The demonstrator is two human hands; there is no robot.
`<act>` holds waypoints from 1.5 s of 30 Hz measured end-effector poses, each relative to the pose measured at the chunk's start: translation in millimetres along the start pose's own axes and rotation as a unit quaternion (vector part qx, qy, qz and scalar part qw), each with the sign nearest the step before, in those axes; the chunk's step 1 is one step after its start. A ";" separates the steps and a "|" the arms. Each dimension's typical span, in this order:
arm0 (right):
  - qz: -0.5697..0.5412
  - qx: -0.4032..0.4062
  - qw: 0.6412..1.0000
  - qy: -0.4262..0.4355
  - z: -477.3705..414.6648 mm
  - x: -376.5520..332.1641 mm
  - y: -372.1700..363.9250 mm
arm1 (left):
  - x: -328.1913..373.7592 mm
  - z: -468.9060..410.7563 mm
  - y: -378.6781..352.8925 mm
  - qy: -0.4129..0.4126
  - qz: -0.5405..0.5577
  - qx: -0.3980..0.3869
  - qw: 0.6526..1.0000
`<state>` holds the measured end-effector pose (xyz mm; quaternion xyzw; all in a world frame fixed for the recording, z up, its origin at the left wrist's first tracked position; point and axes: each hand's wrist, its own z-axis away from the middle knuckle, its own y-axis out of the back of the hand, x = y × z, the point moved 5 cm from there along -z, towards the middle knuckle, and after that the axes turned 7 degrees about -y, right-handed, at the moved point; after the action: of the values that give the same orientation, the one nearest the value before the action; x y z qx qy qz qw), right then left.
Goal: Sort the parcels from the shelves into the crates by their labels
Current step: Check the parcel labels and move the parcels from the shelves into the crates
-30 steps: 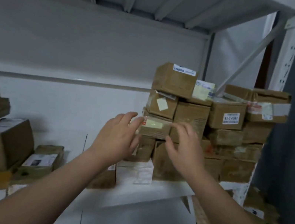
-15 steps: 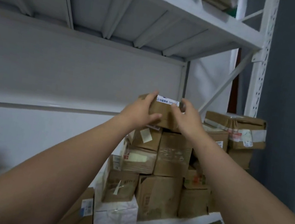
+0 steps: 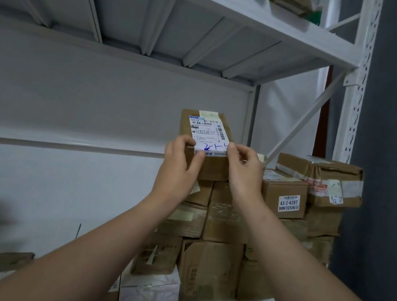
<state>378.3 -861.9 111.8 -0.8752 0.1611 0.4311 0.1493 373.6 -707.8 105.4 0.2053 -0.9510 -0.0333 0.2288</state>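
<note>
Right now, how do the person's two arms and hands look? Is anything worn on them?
Both forearms are bare up to the picture's lower edge: no sleeve shows. The left hand and the right hand have no glove, and I see no ring, watch or bracelet on the wrists. The fingernails look short and unpainted. No marks or tattoos are visible on either arm.

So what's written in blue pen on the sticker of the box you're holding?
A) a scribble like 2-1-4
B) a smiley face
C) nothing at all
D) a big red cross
A: the white sticker on the box held by both hands has blue handwritten marks along its bottom edge.
</note>
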 end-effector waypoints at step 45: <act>-0.138 -0.163 0.975 -0.067 108.8 -12.4 61.8 | 57.8 105.5 37.8 0.180 0.212 0.025 0.960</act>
<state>268.8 -872.3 50.7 -0.8707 -0.0444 0.4843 0.0734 265.2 -699.9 41.5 0.0074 -0.9162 0.0775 0.3931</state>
